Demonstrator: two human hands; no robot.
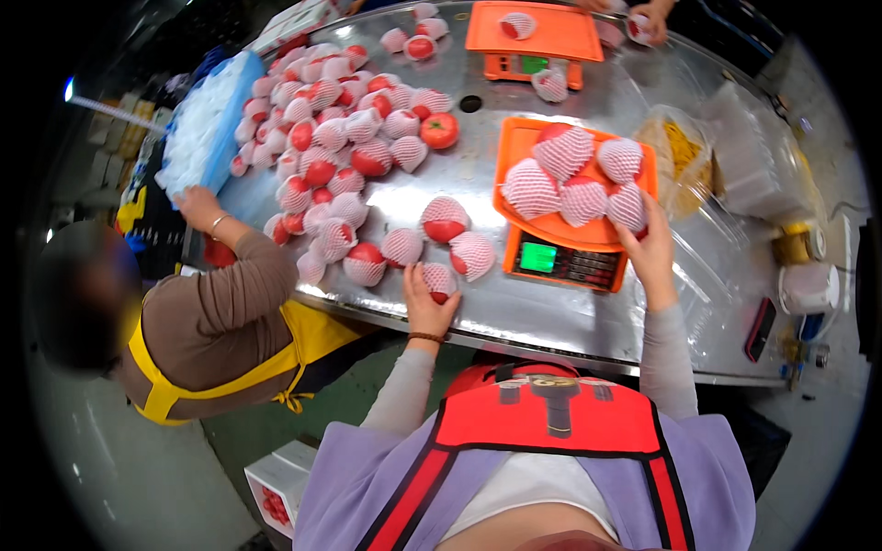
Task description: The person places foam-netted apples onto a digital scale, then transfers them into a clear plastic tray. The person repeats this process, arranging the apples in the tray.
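My left hand [428,310] curls around a tomato in a pink-and-white foam net [438,281] near the table's front edge. Beside it rest two larger netted tomatoes [445,219] and the front of a big pile of netted tomatoes [344,148]. At the right of the orange pan [592,236] of a digital scale [565,267], my right hand [649,251] has its fingers around another netted tomato [626,206]. Several more netted tomatoes [563,153] share that pan. The scale's display glows green, and its figures are too small to read.
A co-worker in a yellow apron [213,310] reaches into a blue bag of white foam nets [207,117] at left. Across the metal table stand a second orange scale [534,31] and another person's hand [654,21]. Clear plastic packaging [751,151] and a phone-like object [759,329] lie right.
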